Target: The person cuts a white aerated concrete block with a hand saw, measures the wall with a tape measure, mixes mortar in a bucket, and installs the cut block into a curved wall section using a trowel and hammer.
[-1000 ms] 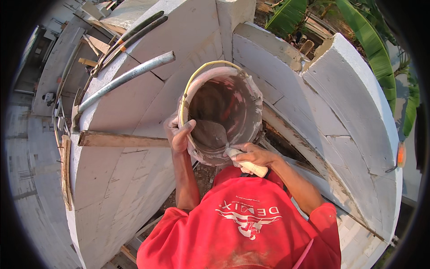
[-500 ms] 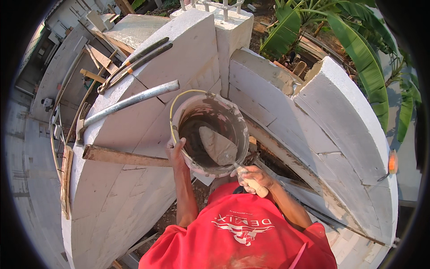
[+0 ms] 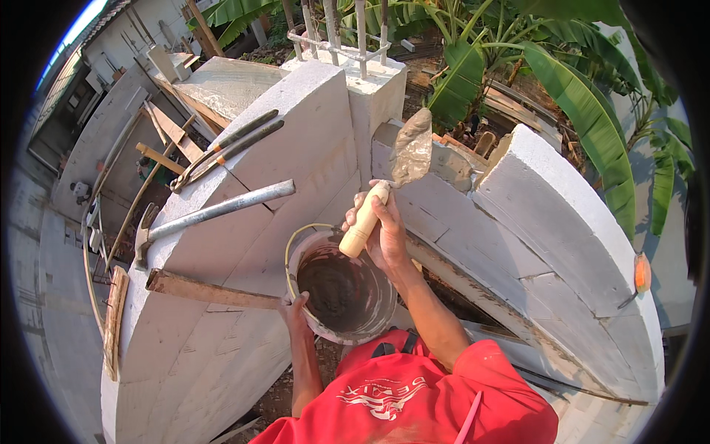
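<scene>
My right hand is closed round the pale wooden handle of a trowel, raised above the low part of the block wall. Grey wet mortar covers its blade, which points away from me. My left hand grips the near left rim of a bucket, partly hidden behind it. More mortar lies inside the bucket, and its yellow-sleeved handle leans to the left. Beyond the blade, a mortar-smeared gap shows in the top course of the right wall.
On the left wall lie a claw hammer and long-handled cutters. A wooden board juts from it toward the bucket. Steel bars rise from the corner column. An orange-handled tool hangs at the right wall's edge.
My right hand has lifted the mortar-loaded trowel out of the bucket and moved it forward over the wall. The bucket, still held by my left hand, sits slightly lower in view.
</scene>
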The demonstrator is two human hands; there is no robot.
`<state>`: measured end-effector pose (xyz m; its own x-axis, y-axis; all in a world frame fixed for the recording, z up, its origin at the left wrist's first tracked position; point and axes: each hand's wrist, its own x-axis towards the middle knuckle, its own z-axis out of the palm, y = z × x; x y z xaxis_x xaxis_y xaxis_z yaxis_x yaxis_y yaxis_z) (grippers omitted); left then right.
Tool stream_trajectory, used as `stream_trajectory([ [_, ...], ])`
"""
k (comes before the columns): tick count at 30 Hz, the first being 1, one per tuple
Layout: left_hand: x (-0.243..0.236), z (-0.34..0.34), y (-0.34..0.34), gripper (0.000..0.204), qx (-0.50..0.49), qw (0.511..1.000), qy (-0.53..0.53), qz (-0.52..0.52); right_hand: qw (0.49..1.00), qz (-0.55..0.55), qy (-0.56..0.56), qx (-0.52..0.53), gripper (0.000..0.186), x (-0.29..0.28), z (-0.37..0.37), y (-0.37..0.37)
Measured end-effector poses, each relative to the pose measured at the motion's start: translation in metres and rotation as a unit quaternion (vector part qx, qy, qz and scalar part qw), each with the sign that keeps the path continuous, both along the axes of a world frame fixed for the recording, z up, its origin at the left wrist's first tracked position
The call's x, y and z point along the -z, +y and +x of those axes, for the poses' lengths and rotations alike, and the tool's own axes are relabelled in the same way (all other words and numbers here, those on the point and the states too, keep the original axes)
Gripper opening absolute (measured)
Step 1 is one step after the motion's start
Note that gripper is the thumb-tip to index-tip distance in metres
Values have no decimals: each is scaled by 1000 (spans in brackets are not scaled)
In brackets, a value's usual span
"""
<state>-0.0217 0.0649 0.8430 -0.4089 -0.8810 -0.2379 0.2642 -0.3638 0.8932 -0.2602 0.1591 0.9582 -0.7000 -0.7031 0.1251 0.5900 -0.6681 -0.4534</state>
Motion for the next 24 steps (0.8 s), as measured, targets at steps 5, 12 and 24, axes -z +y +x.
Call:
stream_trajectory([
  [5, -3, 14, 21, 13, 3, 999, -31, 26, 903, 231, 94, 350, 50, -20, -45, -152],
  [12, 6, 17, 30, 16, -4, 999, -22, 38, 888, 356, 193, 219, 49, 17, -35, -117],
  [24, 11, 6, 27, 16, -9, 1000, -26, -3, 993, 48, -33, 98, 34, -38, -11, -40],
])
